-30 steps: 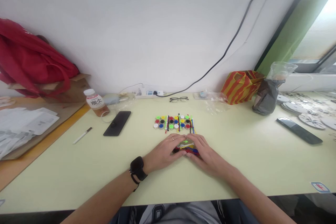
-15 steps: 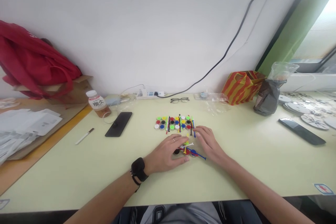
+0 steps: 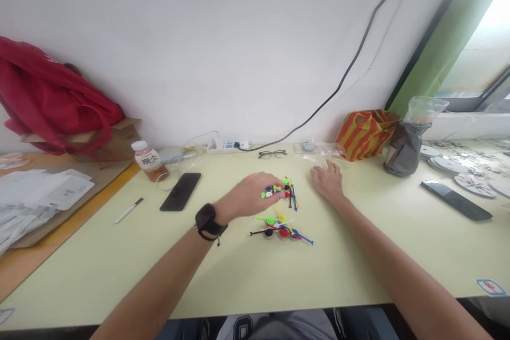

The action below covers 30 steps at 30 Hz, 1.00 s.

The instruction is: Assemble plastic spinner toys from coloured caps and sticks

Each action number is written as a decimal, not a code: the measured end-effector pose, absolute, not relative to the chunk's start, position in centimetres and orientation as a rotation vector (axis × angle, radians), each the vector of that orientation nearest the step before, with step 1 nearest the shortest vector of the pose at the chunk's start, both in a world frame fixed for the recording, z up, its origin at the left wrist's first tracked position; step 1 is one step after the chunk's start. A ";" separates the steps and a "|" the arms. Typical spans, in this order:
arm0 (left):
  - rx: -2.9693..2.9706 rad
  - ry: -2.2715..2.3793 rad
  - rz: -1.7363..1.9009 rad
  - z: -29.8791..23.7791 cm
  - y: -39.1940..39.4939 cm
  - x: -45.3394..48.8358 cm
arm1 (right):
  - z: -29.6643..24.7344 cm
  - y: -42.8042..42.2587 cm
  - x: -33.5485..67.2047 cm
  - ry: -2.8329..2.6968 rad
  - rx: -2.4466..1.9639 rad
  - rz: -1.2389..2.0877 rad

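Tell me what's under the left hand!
Coloured discs peek out between the thumb and fingertips of the left hand. Whatever its palm covers is hidden, so I can't tell.

Worn on the head, above the near edge of the pale desk (image 3: 223,281), facing forward and down across it. Near enough to catch the wearer's shirt (image 3: 295,324) below that edge, with left hand (image 3: 251,195) and right hand (image 3: 329,180) farther off across the desk; wide enough to take in the wall (image 3: 223,53) behind it.
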State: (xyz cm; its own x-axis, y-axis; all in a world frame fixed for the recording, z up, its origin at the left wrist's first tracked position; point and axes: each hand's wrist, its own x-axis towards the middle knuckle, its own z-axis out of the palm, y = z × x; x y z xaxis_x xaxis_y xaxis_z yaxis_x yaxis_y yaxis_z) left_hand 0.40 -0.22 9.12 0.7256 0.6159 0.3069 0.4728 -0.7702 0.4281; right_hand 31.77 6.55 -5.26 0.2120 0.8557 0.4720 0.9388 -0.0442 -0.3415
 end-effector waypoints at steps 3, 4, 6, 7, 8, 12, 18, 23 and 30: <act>2.562 0.890 0.451 12.3 2.0 0.7 | -5.5 8.5 31.4 -1.618 -1.963 -0.232; 2.542 0.921 0.425 13.2 2.5 0.6 | -5.6 8.8 31.3 -1.617 -1.960 -0.237; 2.488 0.960 0.388 14.4 3.3 0.4 | -5.8 9.3 31.3 -1.621 -1.945 -0.237; 2.466 0.966 0.365 14.8 3.6 0.1 | -5.9 9.4 31.4 -1.620 -1.938 -0.239; 2.448 0.976 0.341 15.0 3.9 -0.1 | -6.0 9.4 31.6 -1.613 -1.931 -0.243; 2.388 1.055 0.181 15.0 5.1 -1.7 | -5.7 9.5 32.2 -1.545 -1.908 -0.276; 2.410 1.233 0.171 14.4 6.6 -3.3 | -3.3 9.4 33.4 -1.434 -1.608 -0.375; 2.401 1.156 0.411 14.4 6.3 -2.6 | 2.1 8.2 34.3 -1.330 -1.434 -0.257; 2.277 0.925 0.722 13.3 6.2 0.0 | 11.0 5.3 29.2 -1.351 -1.004 0.446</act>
State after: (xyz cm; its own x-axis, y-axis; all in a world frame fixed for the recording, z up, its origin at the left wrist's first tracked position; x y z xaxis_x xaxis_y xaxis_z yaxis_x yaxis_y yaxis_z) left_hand -0.03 6.23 13.34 0.6146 0.7439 0.2624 0.4347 -0.5970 0.6743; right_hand 29.20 5.34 11.03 0.2195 0.7755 0.5919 0.2711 0.5343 -0.8006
